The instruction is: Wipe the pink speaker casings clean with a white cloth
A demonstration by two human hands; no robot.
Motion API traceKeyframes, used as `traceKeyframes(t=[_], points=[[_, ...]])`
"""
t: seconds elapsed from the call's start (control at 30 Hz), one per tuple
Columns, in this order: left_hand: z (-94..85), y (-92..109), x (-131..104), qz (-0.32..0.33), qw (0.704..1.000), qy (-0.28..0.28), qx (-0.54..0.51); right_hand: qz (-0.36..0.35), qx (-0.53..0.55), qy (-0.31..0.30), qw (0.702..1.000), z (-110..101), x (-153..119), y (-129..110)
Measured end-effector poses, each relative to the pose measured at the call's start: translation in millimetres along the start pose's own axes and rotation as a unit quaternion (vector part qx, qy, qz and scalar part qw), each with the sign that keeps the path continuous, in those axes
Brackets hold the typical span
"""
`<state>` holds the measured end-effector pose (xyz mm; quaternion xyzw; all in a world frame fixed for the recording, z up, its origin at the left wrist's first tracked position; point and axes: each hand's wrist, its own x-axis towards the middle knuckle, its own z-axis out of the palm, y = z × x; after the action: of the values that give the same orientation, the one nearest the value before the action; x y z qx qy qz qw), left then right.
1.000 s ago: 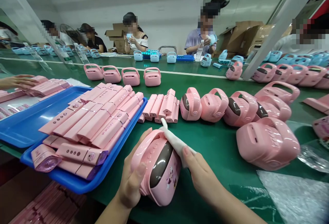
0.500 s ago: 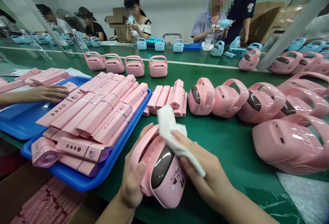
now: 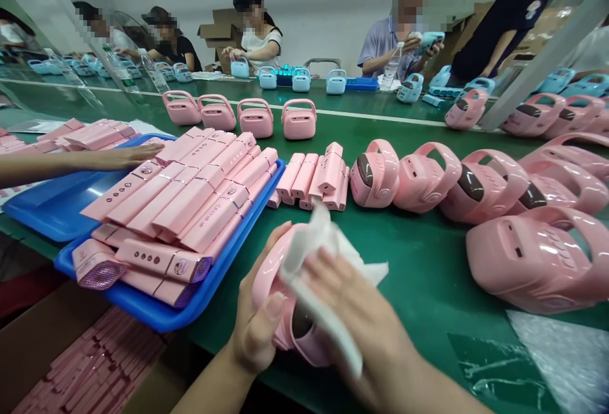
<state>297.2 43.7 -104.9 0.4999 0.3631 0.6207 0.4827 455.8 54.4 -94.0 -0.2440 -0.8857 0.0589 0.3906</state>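
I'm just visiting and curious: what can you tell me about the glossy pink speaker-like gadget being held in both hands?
The glossy pink plastic speaker with a carry handle has a rounded shell and a dark glossy panel, mostly hidden. It is held above the green table edge. The left hand grips its handle side; the right hand presses a white cloth over its front.

Bare green belt [image 3: 419, 255] is lying open right of the hands; the blue tray [image 3: 223, 278] is crowding the left, pink speakers [image 3: 533, 262] are blocking far right and ahead.
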Motion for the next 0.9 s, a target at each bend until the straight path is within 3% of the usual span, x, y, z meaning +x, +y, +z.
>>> traceKeyframes(t=[0.07, 0.1, 0.23, 0.37, 0.5, 0.57, 0.67, 0.8, 0.9], points=[[2.3, 0.7, 0.3, 0.014, 1.000, -0.017, -0.001, 0.110, 0.016, -0.011, 0.994, 1.2, -3.3, -1.5], [3.6, 1.2, 0.3, 0.026, 0.999, -0.020, 0.005, 0.130, 0.010, -0.015, 0.991, 1.7, -4.4, -3.2], [8.9, 2.9, -1.1, 0.063, 0.996, -0.025, 0.050, 0.049, -0.028, -0.047, 0.997, 0.5, -3.9, -11.2], [11.5, 2.4, -4.3, 0.084, 0.989, -0.043, 0.115, 0.164, 0.029, -0.055, 0.984, 1.1, -7.2, -16.1], [12.6, 2.7, -6.5, 0.122, 0.978, -0.035, 0.163, 0.143, -0.049, -0.020, 0.988, 7.8, -20.8, -24.7], [13.9, 3.2, -7.3, 0.113, 0.979, -0.040, 0.163, 0.140, -0.029, -0.040, 0.989, 7.5, -25.1, -28.0], [17.6, 3.5, -8.3, 0.108, 0.975, -0.033, 0.189, 0.175, 0.016, -0.060, 0.983, 5.0, -30.5, -35.4], [23.9, 2.9, -9.8, 0.134, 0.966, -0.034, 0.218, 0.248, -0.052, -0.025, 0.967, 5.8, -38.0, -47.5], [26.7, 3.4, -11.3, 0.139, 0.959, -0.036, 0.245, 0.242, 0.027, -0.019, 0.970, 6.2, -37.0, -46.8]])
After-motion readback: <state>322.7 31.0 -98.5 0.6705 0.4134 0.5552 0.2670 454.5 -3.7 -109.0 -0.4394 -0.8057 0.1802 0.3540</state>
